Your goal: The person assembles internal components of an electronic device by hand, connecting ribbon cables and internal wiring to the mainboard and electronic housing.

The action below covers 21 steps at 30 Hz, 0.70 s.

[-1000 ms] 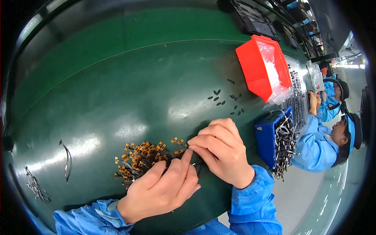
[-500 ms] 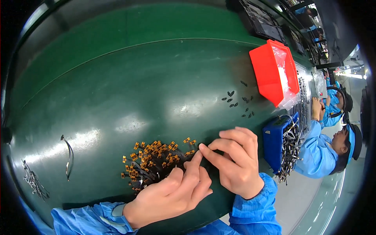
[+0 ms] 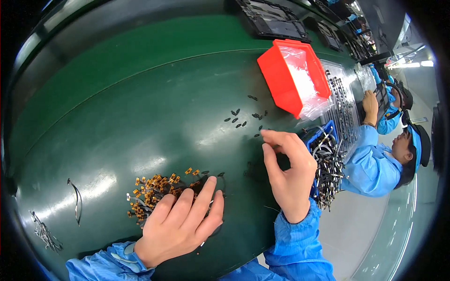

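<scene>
Right hand (image 3: 290,175): thumb and index apart, nothing visible between.
Black parts (image 3: 256,135): small ovals, right of centre; nearest just left of right index tip, long axis roughly sideways; right hand nearer.
Left hand (image 3: 180,220): lower centre, over cables (image 3: 151,188); can't tell if fingers clamp any.
Cables: thin, dark, flat orange ends.
Red bin (image 3: 277,82): smooth plastic, upper right.

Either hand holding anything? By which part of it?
Right hand: nothing visible in its open grip, near the small black parts. Left hand: over the orange-tipped cables; its grip is hidden, so any hold cannot be told.
</scene>
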Available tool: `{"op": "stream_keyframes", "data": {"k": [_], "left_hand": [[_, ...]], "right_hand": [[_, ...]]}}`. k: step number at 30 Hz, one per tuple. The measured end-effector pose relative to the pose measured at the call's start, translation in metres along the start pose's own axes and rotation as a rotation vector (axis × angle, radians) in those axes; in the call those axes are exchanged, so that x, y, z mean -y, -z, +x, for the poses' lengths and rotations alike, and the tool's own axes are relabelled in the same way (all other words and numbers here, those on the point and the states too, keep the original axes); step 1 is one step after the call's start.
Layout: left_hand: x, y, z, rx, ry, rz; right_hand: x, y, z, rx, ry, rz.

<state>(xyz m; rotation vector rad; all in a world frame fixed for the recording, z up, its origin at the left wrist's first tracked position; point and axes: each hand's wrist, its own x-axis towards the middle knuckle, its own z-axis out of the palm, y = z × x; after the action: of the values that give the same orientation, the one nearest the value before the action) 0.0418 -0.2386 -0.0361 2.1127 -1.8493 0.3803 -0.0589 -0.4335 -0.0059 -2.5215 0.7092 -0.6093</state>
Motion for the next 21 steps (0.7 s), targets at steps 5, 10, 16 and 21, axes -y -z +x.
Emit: {"op": "stream_keyframes", "data": {"k": [5, 10, 16, 21], "left_hand": [[0.001, 0.006, -0.003, 0.042, 0.036, 0.079], [0.0, 0.005, -0.007, 0.025, 0.006, 0.098], [0.0, 0.004, -0.004, 0.025, 0.018, 0.082], [0.0, 0.006, -0.003, -0.002, 0.022, 0.112]], "right_hand": [[-0.017, -0.016, 0.002, -0.004, 0.04, -0.02], [-0.018, -0.017, 0.005, 0.02, 0.016, 0.011], [-0.022, -0.025, 0.014, 0.018, -0.008, -0.042], [-0.02, -0.024, 0.013, 0.0, 0.009, -0.028]]}}
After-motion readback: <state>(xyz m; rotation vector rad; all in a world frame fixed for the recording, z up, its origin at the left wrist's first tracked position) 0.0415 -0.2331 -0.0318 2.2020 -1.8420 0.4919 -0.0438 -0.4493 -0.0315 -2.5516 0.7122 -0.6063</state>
